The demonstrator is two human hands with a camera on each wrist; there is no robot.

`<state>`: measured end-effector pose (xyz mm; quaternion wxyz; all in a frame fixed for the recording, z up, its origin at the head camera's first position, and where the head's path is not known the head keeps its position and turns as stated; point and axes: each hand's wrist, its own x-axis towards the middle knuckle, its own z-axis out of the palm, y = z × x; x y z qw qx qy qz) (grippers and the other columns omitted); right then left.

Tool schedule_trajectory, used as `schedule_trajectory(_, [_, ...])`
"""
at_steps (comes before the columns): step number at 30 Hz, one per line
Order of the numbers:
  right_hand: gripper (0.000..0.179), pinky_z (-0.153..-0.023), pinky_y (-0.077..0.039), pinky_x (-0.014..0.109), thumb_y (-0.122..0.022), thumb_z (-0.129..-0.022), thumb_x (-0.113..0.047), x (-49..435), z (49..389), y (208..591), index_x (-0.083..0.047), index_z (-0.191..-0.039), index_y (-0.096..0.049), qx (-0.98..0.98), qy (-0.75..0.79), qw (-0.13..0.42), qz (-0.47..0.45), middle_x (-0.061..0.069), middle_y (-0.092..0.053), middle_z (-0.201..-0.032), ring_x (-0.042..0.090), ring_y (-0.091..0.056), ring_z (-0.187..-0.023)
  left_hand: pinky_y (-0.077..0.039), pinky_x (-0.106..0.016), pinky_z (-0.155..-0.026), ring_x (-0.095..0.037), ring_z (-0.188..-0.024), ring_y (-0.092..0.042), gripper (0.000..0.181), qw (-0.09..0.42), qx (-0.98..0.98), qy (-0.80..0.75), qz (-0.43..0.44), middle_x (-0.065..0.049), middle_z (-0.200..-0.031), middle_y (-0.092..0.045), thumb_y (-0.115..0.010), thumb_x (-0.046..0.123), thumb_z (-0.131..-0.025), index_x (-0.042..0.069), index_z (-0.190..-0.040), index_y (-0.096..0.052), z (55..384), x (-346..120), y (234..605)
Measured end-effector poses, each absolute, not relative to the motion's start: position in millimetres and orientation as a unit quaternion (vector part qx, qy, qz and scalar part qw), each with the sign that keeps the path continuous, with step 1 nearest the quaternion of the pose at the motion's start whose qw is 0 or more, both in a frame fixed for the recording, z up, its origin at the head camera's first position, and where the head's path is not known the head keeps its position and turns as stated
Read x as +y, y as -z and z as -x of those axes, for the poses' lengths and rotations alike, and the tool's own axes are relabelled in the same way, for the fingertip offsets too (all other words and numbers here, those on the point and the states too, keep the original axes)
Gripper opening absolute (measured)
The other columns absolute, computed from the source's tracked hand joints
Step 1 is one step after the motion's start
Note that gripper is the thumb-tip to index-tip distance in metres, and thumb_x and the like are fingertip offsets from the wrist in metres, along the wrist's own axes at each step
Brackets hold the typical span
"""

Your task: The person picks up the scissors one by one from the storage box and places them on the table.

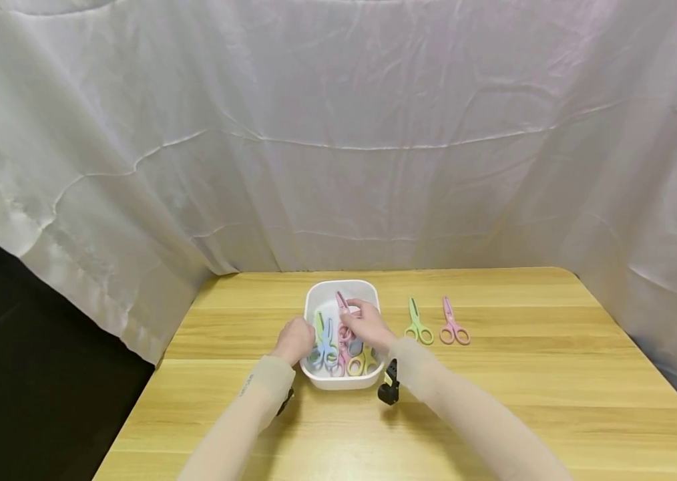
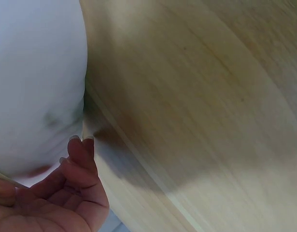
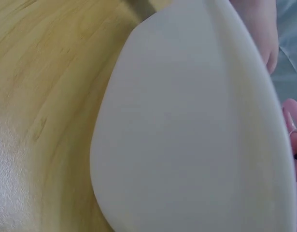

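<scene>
A white plastic bin (image 1: 341,384) stands on the wooden table, with several pastel scissors lying inside. My left hand (image 1: 296,339) grips the bin's left rim; in the left wrist view its curled fingers (image 2: 80,162) are against the outer wall. Over the bin's right side, my right hand (image 1: 368,325) reaches in and holds pink scissors (image 1: 341,302), their blades pointing away from me. Below it in the bin are light blue scissors (image 1: 330,344), green scissors (image 1: 319,323) and yellow scissors (image 1: 355,365). The bin wall mostly hides the right fingers in the right wrist view.
Right of the bin, green scissors (image 1: 419,326) and pink scissors (image 1: 451,326) lie side by side on the table (image 1: 531,381), blades pointing away. A pale curtain (image 1: 374,194) hangs behind the table's back edge and along its sides.
</scene>
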<state>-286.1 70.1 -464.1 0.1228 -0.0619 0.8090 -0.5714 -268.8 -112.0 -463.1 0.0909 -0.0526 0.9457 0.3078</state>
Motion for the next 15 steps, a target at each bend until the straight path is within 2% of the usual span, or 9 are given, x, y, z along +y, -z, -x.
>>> schedule_trajectory(5, [0.055,-0.076,-0.063,0.044,-0.056,-0.1,-0.021,73.1,286.2,462.5,-0.004,-0.15,-0.042,0.79,0.599,0.116,0.062,0.016,-0.071,-0.101,0.018,-0.069,-0.074,-0.057,-0.027,-0.053,-0.019,-0.066,-0.061,0.024,0.084,0.944,-0.315,0.048,-0.012,-0.079,-0.059,-0.042,0.01,-0.099,-0.005,-0.094,-0.061,269.7,-111.4,462.5])
schedule_trajectory(15, [0.053,-0.073,-0.063,0.039,-0.056,-0.101,-0.022,74.1,286.0,466.4,-0.004,-0.15,-0.043,0.779,0.614,0.108,0.065,0.016,-0.072,-0.103,0.015,-0.068,-0.075,-0.057,-0.027,-0.053,-0.019,-0.065,-0.061,0.025,0.092,0.939,-0.326,0.051,-0.012,-0.078,-0.06,-0.042,0.011,-0.101,-0.005,-0.097,-0.06,268.3,-112.3,463.9])
